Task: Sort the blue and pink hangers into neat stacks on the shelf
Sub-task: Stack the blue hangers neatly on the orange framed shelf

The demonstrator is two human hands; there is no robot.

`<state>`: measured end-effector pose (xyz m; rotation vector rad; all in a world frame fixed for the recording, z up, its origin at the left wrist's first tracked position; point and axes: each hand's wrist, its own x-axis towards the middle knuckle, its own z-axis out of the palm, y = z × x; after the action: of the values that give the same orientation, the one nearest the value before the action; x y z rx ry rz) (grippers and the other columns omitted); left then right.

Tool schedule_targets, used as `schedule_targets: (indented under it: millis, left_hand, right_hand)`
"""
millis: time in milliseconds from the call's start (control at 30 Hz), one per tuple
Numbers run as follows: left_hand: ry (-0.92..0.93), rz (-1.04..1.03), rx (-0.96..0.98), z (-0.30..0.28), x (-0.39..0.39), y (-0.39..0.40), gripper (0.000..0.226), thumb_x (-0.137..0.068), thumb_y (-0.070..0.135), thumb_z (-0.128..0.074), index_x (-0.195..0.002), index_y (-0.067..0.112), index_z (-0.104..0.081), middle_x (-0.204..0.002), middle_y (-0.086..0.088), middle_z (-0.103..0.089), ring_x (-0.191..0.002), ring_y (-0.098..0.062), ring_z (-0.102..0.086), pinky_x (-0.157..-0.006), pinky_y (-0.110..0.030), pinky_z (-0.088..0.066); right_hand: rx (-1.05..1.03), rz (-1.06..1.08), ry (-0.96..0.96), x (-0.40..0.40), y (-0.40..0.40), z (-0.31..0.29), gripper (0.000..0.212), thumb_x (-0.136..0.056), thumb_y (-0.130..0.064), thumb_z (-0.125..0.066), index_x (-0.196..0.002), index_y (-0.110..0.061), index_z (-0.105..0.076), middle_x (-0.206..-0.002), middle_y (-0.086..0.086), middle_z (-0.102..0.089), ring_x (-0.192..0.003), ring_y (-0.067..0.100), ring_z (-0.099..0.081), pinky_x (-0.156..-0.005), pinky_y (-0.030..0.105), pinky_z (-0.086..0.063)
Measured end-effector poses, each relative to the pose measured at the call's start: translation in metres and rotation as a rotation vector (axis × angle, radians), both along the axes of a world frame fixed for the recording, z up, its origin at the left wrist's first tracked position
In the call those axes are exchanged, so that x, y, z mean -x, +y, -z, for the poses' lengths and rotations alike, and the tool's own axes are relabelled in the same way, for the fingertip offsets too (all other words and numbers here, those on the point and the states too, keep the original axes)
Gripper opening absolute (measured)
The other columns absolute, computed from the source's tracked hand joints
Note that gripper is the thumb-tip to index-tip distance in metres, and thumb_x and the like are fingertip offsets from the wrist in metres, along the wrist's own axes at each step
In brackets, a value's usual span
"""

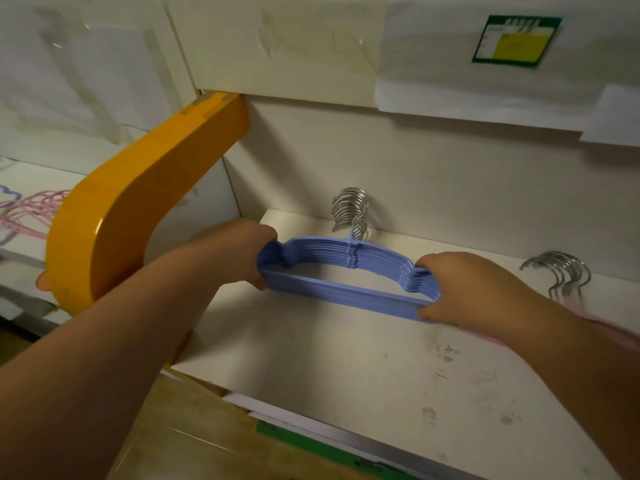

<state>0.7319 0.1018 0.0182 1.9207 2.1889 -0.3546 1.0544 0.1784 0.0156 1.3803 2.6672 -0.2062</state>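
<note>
Both hands on one stack of blue hangers (pixel 349 271), held over the white shelf (pixel 346 368) near the back wall (pixel 415 188). Left hand (pixel 242 251) grips the stack's left shoulder end, fingers curled round it. Right hand (pixel 464 289) grips the right shoulder end, thumb under the bottom bar, fingers over the top. So both grips are clamped on the same stack, one per end.

The stack is packed tight, bars lined up, running slightly downhill from left to right in view. Its metal hooks (pixel 351 209) bunch together at the middle and point up and back toward the wall. Can't tell whether the stack's lower edge touches the shelf or sits just above it.

Pink hangers (pixel 602 323) lie on the same shelf to the right, mostly hidden behind the right forearm; their metal hooks (pixel 561 271) show near the wall, well apart from the blue ones.

More pink hangers (pixel 38 209) lie on the neighbouring shelf far left, past the orange bracket (pixel 138 202); a bit of blue outline shows beside them at the frame edge.

Green and yellow label (pixel 516 39) is stuck on the panel above. Shelf surface has scuff marks toward the front right.
</note>
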Motion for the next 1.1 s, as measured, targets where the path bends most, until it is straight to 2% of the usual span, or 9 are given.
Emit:
schedule_targets:
  millis: [100,200,300,467,633,767,900,1000,1100]
  left_hand:
    - [0.019,0.003,-0.015,-0.004,-0.001,0.003,0.06,-0.066,0.043,-0.084,-0.116,0.029,-0.054,-0.097,0.006,-0.061,-0.083,-0.017,-0.058,-0.063,-0.027,-0.042]
    - [-0.006,0.024,-0.015,0.002,0.002,0.004,0.059,-0.066,0.043,-0.084,-0.115,0.028,-0.053,-0.099,0.006,-0.061,-0.084,-0.016,-0.059,-0.068,-0.028,-0.048]
    - [-0.04,0.045,-0.07,0.011,0.002,0.002,0.056,-0.066,0.041,-0.082,-0.112,0.031,-0.053,-0.095,0.011,-0.057,-0.08,-0.013,-0.057,-0.065,-0.026,-0.045]
    - [0.011,0.054,-0.128,0.013,0.004,-0.001,0.055,-0.07,0.045,-0.078,-0.118,0.034,-0.054,-0.099,0.009,-0.062,-0.083,-0.015,-0.058,-0.068,-0.029,-0.047]
    - [-0.004,0.069,-0.063,0.005,0.002,0.004,0.057,-0.068,0.044,-0.08,-0.117,0.032,-0.055,-0.098,0.009,-0.061,-0.084,-0.015,-0.058,-0.069,-0.028,-0.047]
    - [-0.033,0.066,-0.053,0.008,0.004,0.007,0.057,-0.069,0.042,-0.08,-0.119,0.031,-0.053,-0.103,0.007,-0.063,-0.087,-0.016,-0.059,-0.075,-0.032,-0.053]
    - [-0.068,0.076,-0.045,0.017,0.003,0.009,0.049,-0.068,0.036,-0.078,-0.109,0.028,-0.052,-0.098,0.006,-0.06,-0.082,-0.015,-0.059,-0.074,-0.036,-0.056]
    - [-0.099,0.067,-0.041,0.021,0.003,0.01,0.048,-0.069,0.033,-0.079,-0.105,0.031,-0.048,-0.096,0.008,-0.058,-0.082,-0.014,-0.057,-0.072,-0.032,-0.053]
    - [-0.091,0.071,-0.023,0.018,0.002,0.01,0.052,-0.07,0.034,-0.081,-0.11,0.029,-0.048,-0.097,0.008,-0.056,-0.084,-0.015,-0.056,-0.069,-0.028,-0.047]
  right_hand:
    - [-0.034,0.013,0.018,-0.001,0.006,-0.001,0.048,-0.057,-0.045,-0.074,-0.101,-0.034,-0.06,-0.081,-0.011,-0.061,-0.071,0.009,-0.058,-0.056,0.026,-0.046]
    - [-0.008,0.013,-0.009,0.001,0.008,-0.002,0.049,-0.057,-0.046,-0.075,-0.101,-0.034,-0.058,-0.082,-0.011,-0.06,-0.071,0.01,-0.058,-0.056,0.027,-0.046]
    - [0.011,0.009,-0.043,0.003,0.003,0.0,0.051,-0.061,-0.047,-0.075,-0.105,-0.032,-0.054,-0.087,-0.009,-0.06,-0.074,0.013,-0.059,-0.057,0.027,-0.046]
    - [-0.077,-0.003,-0.1,0.005,0.001,0.001,0.043,-0.063,-0.048,-0.069,-0.101,-0.03,-0.058,-0.081,-0.009,-0.059,-0.07,0.012,-0.058,-0.053,0.025,-0.041]
    - [-0.092,-0.015,-0.129,0.004,0.002,0.001,0.042,-0.061,-0.051,-0.067,-0.098,-0.032,-0.059,-0.077,-0.01,-0.059,-0.068,0.011,-0.058,-0.053,0.026,-0.041]
    - [-0.085,-0.011,-0.109,0.003,0.003,0.001,0.044,-0.062,-0.052,-0.068,-0.1,-0.032,-0.059,-0.079,-0.01,-0.059,-0.07,0.012,-0.058,-0.054,0.025,-0.039]
    - [-0.07,-0.007,-0.089,0.003,0.004,0.001,0.041,-0.061,-0.051,-0.068,-0.096,-0.032,-0.059,-0.076,-0.009,-0.059,-0.068,0.012,-0.057,-0.053,0.026,-0.04]
    - [-0.061,-0.003,-0.069,0.001,0.006,0.003,0.044,-0.058,-0.053,-0.068,-0.096,-0.033,-0.059,-0.076,-0.01,-0.059,-0.067,0.011,-0.057,-0.053,0.027,-0.042]
    - [-0.061,-0.008,-0.082,0.001,0.005,0.003,0.048,-0.059,-0.054,-0.068,-0.1,-0.033,-0.057,-0.08,-0.01,-0.059,-0.07,0.012,-0.058,-0.052,0.026,-0.037]
